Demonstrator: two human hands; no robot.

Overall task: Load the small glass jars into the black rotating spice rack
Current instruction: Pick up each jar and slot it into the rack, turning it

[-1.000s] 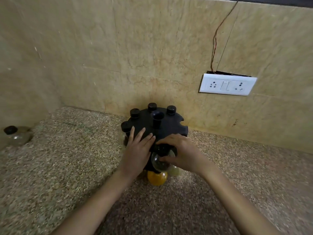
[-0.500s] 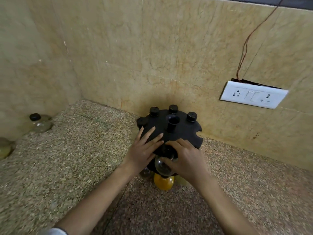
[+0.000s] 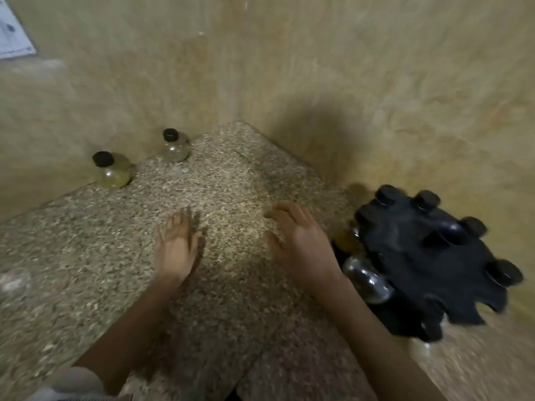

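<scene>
The black rotating spice rack stands at the right against the wall, with several black-capped jars in its slots; one clear jar hangs at its near left side. Two small glass jars with black caps stand by the left wall: a nearer jar and a farther jar near the corner. My left hand hovers over the counter with fingers straight, holding nothing. My right hand is just left of the rack, fingers loosely spread and empty. The frame is motion-blurred.
The speckled granite counter runs into a corner of beige tiled walls. A white switch plate shows at the top left edge. A faint glassy shape lies at the left edge, too blurred to identify.
The view has swung left toward the corner. Both hands have left the rack; the right hand let go of the clear jar, which now hangs in the rack. The two loose jars came into view.
</scene>
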